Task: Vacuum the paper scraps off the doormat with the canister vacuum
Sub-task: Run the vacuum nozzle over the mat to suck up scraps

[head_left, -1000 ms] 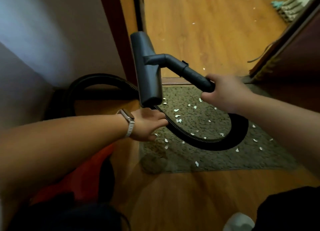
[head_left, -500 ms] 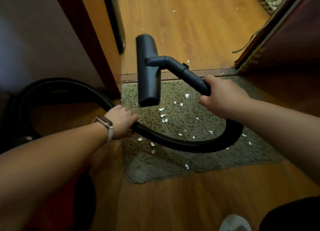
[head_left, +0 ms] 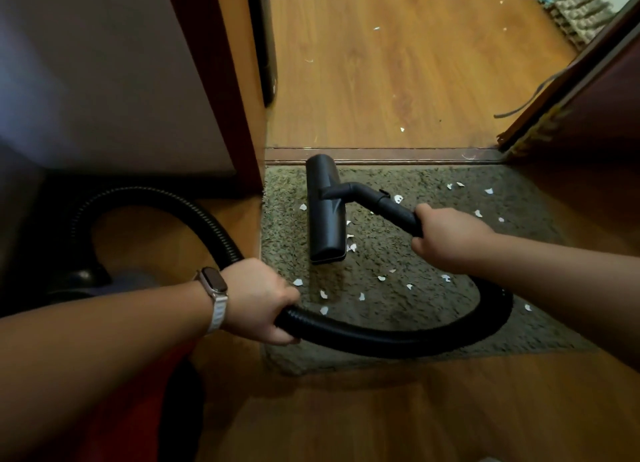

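A grey-green doormat (head_left: 433, 309) lies in the doorway, strewn with several white paper scraps (head_left: 351, 247). The black floor nozzle (head_left: 325, 212) sits on the mat's left part, lengthwise towards the threshold. My right hand (head_left: 446, 236) grips the black tube just behind the nozzle. My left hand (head_left: 259, 299), a watch on its wrist, grips the ribbed black hose (head_left: 398, 340), which loops over the mat's near side and curves back left to the dark canister (head_left: 79, 278) on the floor.
A dark door frame (head_left: 221, 91) and grey wall stand at the left. A wooden threshold (head_left: 381, 153) borders the mat's far edge, with wood floor and a few scraps beyond. A brown door (head_left: 588, 98) stands at the right. A patterned rug (head_left: 578, 8) lies far right.
The nozzle has come down from the air onto the mat. My left hand has closed round the hose and slid along it. The view has shifted, showing more of the mat.
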